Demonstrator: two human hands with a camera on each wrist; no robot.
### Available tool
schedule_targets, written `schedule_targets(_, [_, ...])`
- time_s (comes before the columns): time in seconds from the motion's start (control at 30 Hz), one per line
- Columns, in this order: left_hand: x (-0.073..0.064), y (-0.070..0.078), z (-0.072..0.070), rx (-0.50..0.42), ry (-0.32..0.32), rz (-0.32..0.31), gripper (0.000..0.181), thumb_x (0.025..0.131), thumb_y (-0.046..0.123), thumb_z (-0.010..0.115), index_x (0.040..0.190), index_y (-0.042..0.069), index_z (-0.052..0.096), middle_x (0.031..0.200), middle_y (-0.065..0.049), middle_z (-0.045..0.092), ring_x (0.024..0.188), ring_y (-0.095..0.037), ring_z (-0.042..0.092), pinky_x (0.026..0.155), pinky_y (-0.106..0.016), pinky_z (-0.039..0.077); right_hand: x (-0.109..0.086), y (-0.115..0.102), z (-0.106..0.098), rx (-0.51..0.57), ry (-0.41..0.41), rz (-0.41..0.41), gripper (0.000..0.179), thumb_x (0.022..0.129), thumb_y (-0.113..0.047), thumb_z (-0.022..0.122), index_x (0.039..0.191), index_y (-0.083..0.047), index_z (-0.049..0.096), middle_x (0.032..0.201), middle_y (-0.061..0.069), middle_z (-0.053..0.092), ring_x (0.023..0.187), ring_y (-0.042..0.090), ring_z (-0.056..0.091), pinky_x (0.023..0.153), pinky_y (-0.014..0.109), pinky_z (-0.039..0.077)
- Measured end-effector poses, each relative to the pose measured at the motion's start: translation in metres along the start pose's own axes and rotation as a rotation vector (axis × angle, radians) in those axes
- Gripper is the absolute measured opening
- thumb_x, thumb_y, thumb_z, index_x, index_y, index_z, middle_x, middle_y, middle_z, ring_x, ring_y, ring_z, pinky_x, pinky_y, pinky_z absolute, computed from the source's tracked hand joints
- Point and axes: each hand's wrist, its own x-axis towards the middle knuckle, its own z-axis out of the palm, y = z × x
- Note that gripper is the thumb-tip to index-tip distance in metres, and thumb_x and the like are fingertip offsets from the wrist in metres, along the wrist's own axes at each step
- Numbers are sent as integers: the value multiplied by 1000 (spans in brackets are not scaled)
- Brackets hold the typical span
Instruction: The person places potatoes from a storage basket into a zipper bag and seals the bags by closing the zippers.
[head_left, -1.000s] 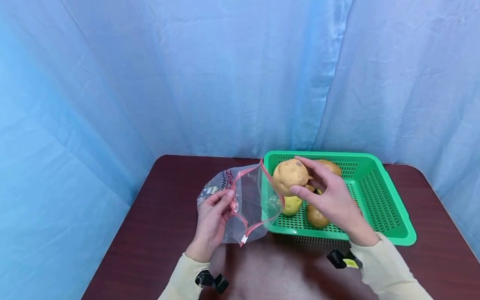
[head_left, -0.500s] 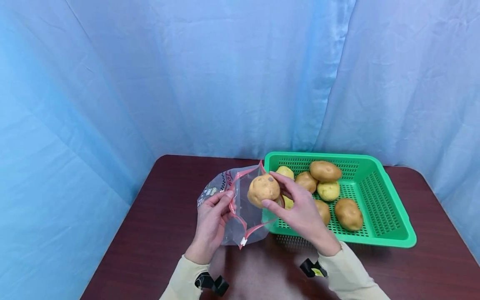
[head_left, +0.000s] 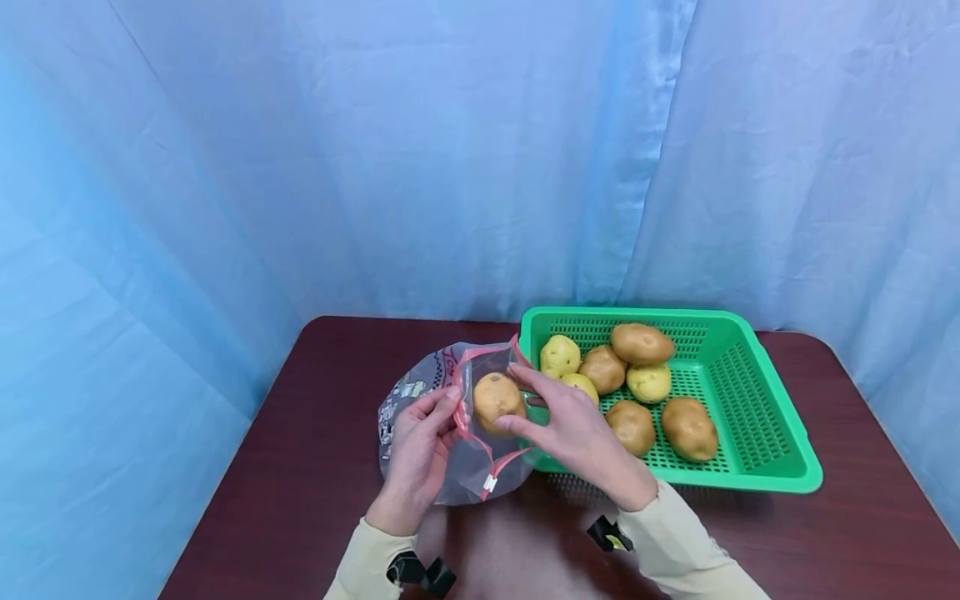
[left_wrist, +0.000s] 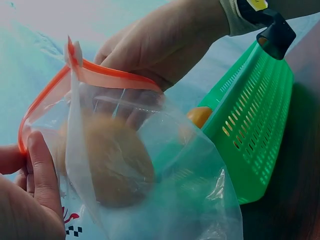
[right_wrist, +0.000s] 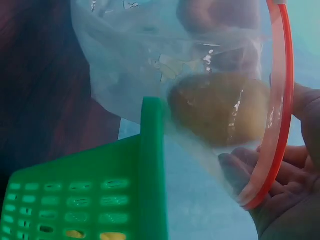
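Note:
My left hand [head_left: 418, 454] pinches the red zipper edge of a clear slider bag [head_left: 465, 483], thumb and fingers on its near-left rim. The bag's mouth gapes toward the basket. Inside the mouth is a tan potato [head_left: 497, 402], blurred through the plastic in both wrist views. My right hand [head_left: 581, 429] reaches into the opening, its fingers spread right by the potato. In the left wrist view the potato [left_wrist: 117, 160] sits below the right fingertips. The right wrist view has the right fingers [right_wrist: 237, 170] inside the red rim, a little apart from the potato [right_wrist: 220, 110].
A green perforated basket [head_left: 806, 454] stands on the right, close beside the bag. It holds several brown potatoes [head_left: 690, 427] and pale yellow ones [head_left: 560, 356]. The dark red table [head_left: 315, 467] backs onto blue curtains [head_left: 450, 167].
My right hand has carried the potato leftward from over the basket into the bag's mouth, then spread its fingers from it. The left hand keeps its pinch on the rim.

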Motion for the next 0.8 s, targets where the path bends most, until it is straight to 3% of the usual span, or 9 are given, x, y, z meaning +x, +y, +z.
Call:
schedule_targets(0.1, [1,-1,0,13,-9,-3,14,102,6,64,92,8,75,79,0,68,66,-6,65,62,-20,56,-4,3,-4,37,20,-17,68,92,-43,78,148,-11,56,142,8,63,109,25,73,92,41,58])
schedule_targets(0.17, [1,-1,0,18,-10,-10,14,102,7,64,92,9,75,79,0,69,65,-7,64,62,-20,56,-8,6,-7,34,65,-57,63,94,-37,78,147,-12,57,125,5,71,106,23,72,92,41,58])
schedule_targets(0.3, [1,-1,-2,13,-5,-15,14,102,8,64,93,10,76,79,-1,68,65,-8,64,64,-22,58,-14,11,-17,-28,172,-137,55,93,-27,80,144,-13,61,119,1,72,106,20,70,91,45,58])
schedule_targets(0.43, [0,-1,-5,1,4,-16,13,101,7,65,94,9,75,80,-1,69,67,-9,66,67,-23,59,-17,18,-33,-101,224,-168,54,93,-21,80,143,-12,61,135,3,68,108,24,70,86,49,58])
schedule_targets(0.57, [0,2,-8,-3,13,-10,12,101,6,65,95,9,75,82,-2,70,70,-9,68,68,-23,60,-13,26,-57,-167,234,-184,56,94,-18,78,145,-8,59,137,11,66,115,32,67,88,54,57])
schedule_targets(0.8, [-1,1,-13,-20,18,3,15,100,2,63,95,8,75,82,-2,70,70,-9,68,68,-23,60,-8,41,-98,-214,179,-107,61,96,-25,77,151,-12,53,148,12,57,135,37,53,102,62,46])
